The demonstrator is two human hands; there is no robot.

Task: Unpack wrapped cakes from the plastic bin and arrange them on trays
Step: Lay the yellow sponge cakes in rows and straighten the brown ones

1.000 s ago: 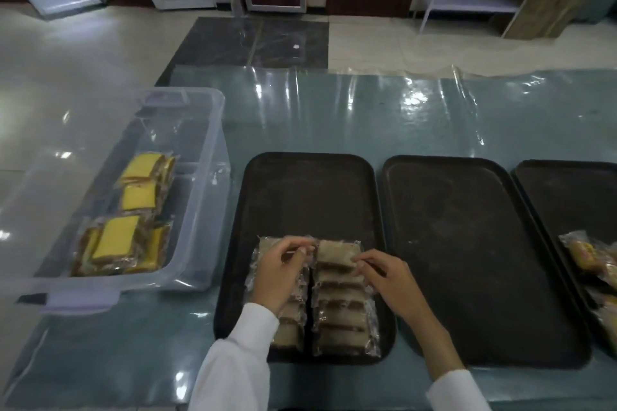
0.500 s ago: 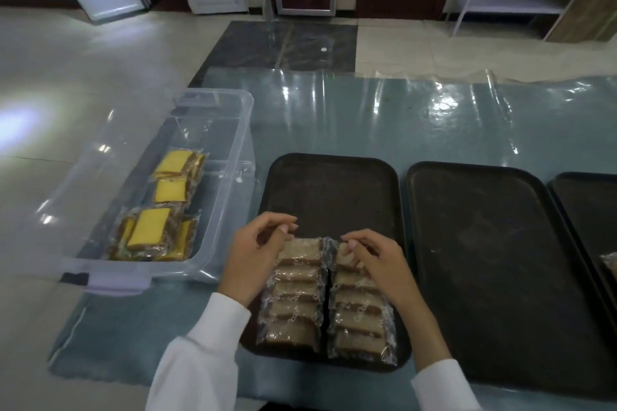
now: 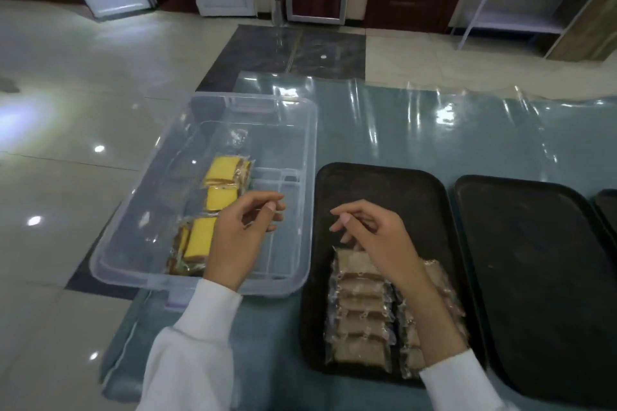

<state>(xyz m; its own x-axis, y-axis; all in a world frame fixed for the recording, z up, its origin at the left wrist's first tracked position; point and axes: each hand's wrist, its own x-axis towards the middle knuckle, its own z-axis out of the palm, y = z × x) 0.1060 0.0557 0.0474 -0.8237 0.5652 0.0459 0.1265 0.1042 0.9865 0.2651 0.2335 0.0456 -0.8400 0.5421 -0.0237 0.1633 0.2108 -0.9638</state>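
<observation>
1. One clear plastic bin stands just left of the first dark tray; it holds about four yellow wrapped cakes, lying along its left side.
2. Three trays show: the first, a second tray just to its right, and a third tray cut by the frame edge.
3. Two columns of brown wrapped cakes lie on the near half of the first tray (left column five; the right one is partly hidden).
4. The left hand hovers over the bin, fingers loosely curled, holding nothing.
5. The right hand hangs above the first tray, fingers relaxed and empty, apart from the left.
</observation>
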